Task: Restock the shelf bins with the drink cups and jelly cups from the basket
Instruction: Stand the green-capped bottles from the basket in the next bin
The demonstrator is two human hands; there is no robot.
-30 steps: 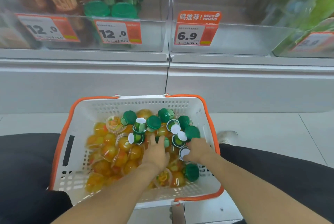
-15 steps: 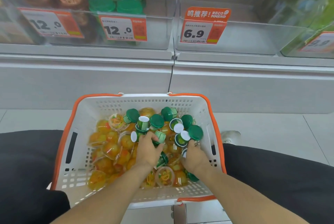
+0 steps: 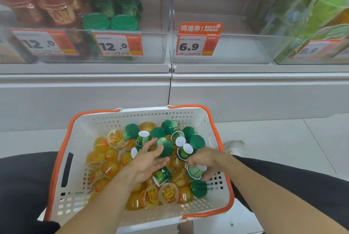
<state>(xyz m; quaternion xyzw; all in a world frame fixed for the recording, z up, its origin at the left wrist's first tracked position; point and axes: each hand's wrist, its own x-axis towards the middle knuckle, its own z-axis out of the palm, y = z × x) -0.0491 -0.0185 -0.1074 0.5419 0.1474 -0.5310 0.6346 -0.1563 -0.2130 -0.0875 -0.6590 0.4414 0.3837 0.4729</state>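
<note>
Down in the basket [image 3: 105, 120], the right hand [image 3: 204, 159] curls around a drink cup [image 3: 194, 171], likely lifting it out for the bins [image 3: 217, 50]. Fingers spread, the empty left hand [image 3: 149, 160] hovers over the jelly cups [image 3: 111, 165], probably choosing.

Left hand [image 3: 149, 160] lifted off the pile since half a second ago, now palm half-turned and fingers spread, no longer pressed down among the drink cups [image 3: 168, 135]. Right hand [image 3: 204, 160] drawn back toward the near right corner of the basket [image 3: 105, 118], now curled round one green-lidded drink cup [image 3: 194, 171] raised from the heap. Another green cup [image 3: 162, 176] now exposed on its side between the two hands.
</note>
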